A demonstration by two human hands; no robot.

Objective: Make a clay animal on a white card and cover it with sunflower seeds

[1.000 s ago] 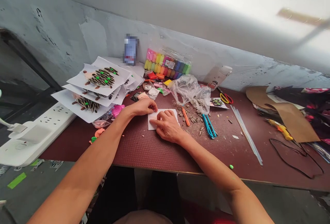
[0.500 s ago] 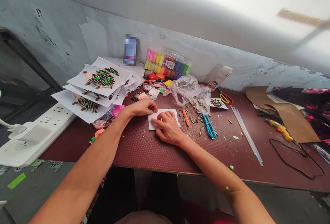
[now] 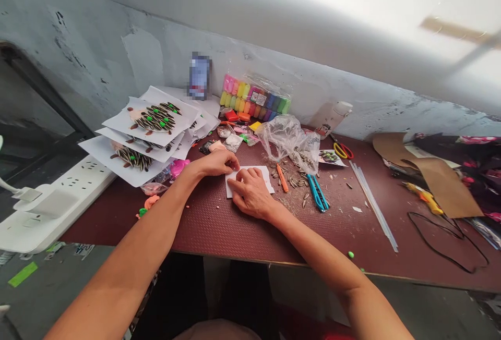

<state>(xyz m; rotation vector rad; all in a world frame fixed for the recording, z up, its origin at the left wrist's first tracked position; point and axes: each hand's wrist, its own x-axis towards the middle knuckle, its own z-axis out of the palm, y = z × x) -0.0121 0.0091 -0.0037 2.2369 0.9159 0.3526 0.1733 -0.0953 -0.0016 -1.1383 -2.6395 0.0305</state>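
A small white sheet of paper (image 3: 229, 192) lies flat on the table in front of me. My left hand (image 3: 219, 163) is at its upper left edge, fingers bent and together, and whatever they may pinch is hidden. My right hand (image 3: 252, 192) rests over the middle of the sheet, its fingers partly bent but apart, with the tips on the paper. An orange marker-like stick (image 3: 282, 178) and a teal utility knife (image 3: 317, 193) lie to the right, among scattered striped sunflower seeds (image 3: 293, 179).
Stacked seed-decorated sheets (image 3: 156, 118) and a white power strip (image 3: 74, 194) occupy the left. Packs of coloured clay (image 3: 254, 97), a plastic bag (image 3: 279, 134) and a bottle (image 3: 335, 117) stand behind. Scissors (image 3: 342, 149), clear sticks (image 3: 373, 207) and a yellow glue gun (image 3: 426, 199) are at right.
My right hand has shifted slightly left on the paper, and its index finger is more bent. My left hand stays at the paper's edge.
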